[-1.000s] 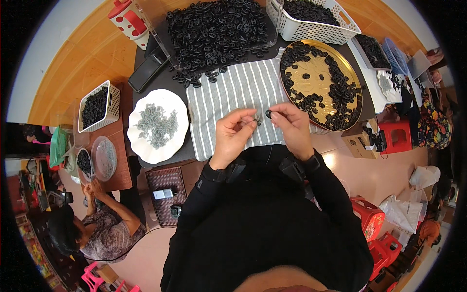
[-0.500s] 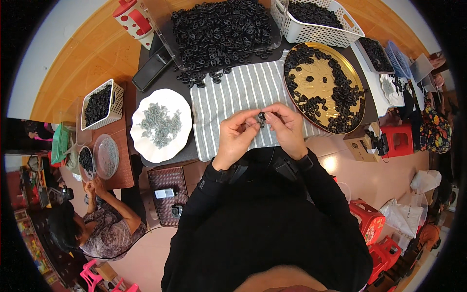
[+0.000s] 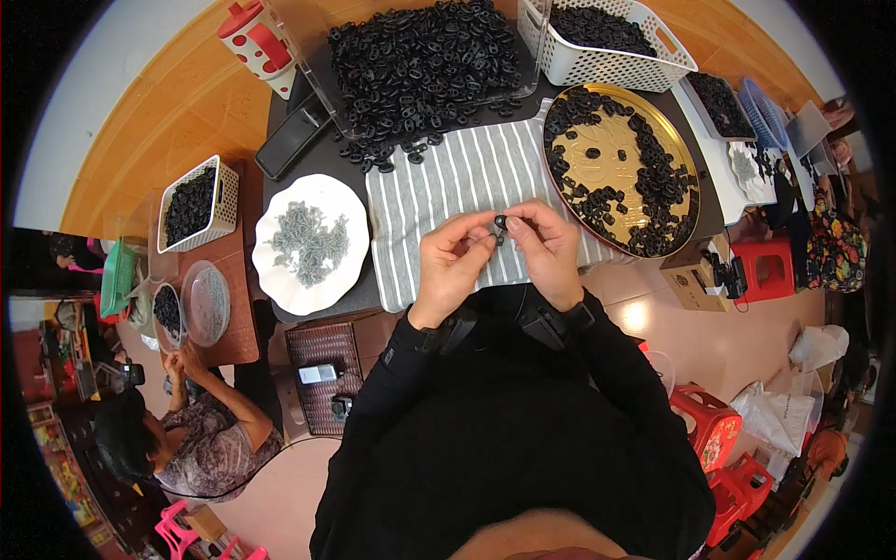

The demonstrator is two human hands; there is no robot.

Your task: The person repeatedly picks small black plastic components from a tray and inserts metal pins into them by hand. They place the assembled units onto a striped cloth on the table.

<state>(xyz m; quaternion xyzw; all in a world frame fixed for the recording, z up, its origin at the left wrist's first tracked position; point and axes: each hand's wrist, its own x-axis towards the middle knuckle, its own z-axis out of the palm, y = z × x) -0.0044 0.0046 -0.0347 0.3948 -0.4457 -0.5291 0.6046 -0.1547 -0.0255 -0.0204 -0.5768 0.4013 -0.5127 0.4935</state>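
Note:
Over the grey-and-white striped cloth (image 3: 467, 168), my two hands meet fingertip to fingertip. A small black plastic piece (image 3: 501, 222) is pinched in my right hand (image 3: 553, 257), between thumb and fingers. My left hand (image 3: 451, 269) is closed in a pinch against the lower part of the same piece; its fingertips partly cover it. Whether one or two parts are joined there I cannot make out. To the left lies a white wavy-edged plate (image 3: 271, 201) with a pile of small grey metal-looking pieces (image 3: 310, 245). A round gold tray (image 3: 611, 173) of black parts lies to the right.
Behind the cloth, a clear bin holds a large heap of black oval parts (image 3: 420, 65), some spilling onto the cloth. A white basket (image 3: 611, 67) stands far right, a phone (image 3: 294, 140) and dotted cup (image 3: 257, 47) far left. Another person (image 3: 201, 429) works at a side table.
Both hands stay over the cloth with the piece between them, hardly moved. The whole view has shifted very slightly.

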